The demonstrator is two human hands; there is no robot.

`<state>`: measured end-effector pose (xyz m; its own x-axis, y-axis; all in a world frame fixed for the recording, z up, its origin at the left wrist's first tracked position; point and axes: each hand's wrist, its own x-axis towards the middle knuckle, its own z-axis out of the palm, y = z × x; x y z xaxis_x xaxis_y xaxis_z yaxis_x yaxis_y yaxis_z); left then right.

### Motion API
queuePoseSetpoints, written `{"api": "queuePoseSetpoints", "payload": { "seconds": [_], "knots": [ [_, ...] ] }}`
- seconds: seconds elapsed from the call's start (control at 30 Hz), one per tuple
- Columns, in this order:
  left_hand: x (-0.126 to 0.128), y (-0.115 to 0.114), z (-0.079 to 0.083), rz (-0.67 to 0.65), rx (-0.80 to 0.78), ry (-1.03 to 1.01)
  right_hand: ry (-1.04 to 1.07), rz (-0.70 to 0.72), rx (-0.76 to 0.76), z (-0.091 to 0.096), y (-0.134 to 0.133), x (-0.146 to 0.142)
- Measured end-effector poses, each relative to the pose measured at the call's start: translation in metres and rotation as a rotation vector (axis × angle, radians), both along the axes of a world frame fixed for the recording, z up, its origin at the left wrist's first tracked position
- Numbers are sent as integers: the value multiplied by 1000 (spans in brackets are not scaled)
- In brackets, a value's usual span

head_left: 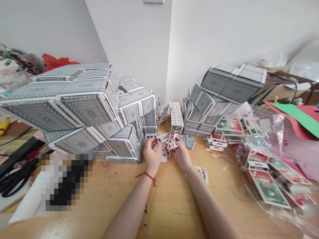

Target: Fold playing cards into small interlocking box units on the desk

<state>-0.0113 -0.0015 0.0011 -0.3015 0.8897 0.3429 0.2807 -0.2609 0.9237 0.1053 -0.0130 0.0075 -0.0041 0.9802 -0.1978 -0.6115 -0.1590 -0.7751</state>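
Note:
My left hand pinches a playing card with black pips near the middle of the table. Beside it, my right hand grips a playing card with red hearts, and the two hands are close together. Under and between them lies another red-pip playing card on the wood. A king of hearts card lies by my right forearm, which partly covers it. Grey-backed cards rest just beyond my right hand. A row of card boxes stands behind the hands.
Tall stacks of grey-patterned card blocks rise at the left and right. Red and green card boxes fill a clear plastic bag at the right. Scissors and a white sheet lie at the left; a white wall stands behind.

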Motion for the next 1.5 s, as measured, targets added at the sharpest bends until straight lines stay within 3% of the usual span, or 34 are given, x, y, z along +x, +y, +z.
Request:
{"api": "queuePoseSetpoints", "payload": {
  "seconds": [0.23, 0.53, 0.77, 1.03, 1.27, 1.5],
  "knots": [
    [4, -9, 11, -297, 12, 292, -65, -58, 29, 1, 1, 5],
    [3, -13, 19, -444, 9, 326, -278, -39, 39, -4, 0, 7],
    [4, -13, 18, -438, 14, 313, -345, -27, 85, -3, -1, 7],
    [3, -12, 14, -341, 11, 337, -295, -36, 49, -4, 0, 5],
    [2, -13, 16, -402, -6, 338, -300, 0, 38, 1, -1, 5],
    [2, -13, 14, -372, -5, 355, -304, 62, 94, 6, -3, 6]
  ]
}}
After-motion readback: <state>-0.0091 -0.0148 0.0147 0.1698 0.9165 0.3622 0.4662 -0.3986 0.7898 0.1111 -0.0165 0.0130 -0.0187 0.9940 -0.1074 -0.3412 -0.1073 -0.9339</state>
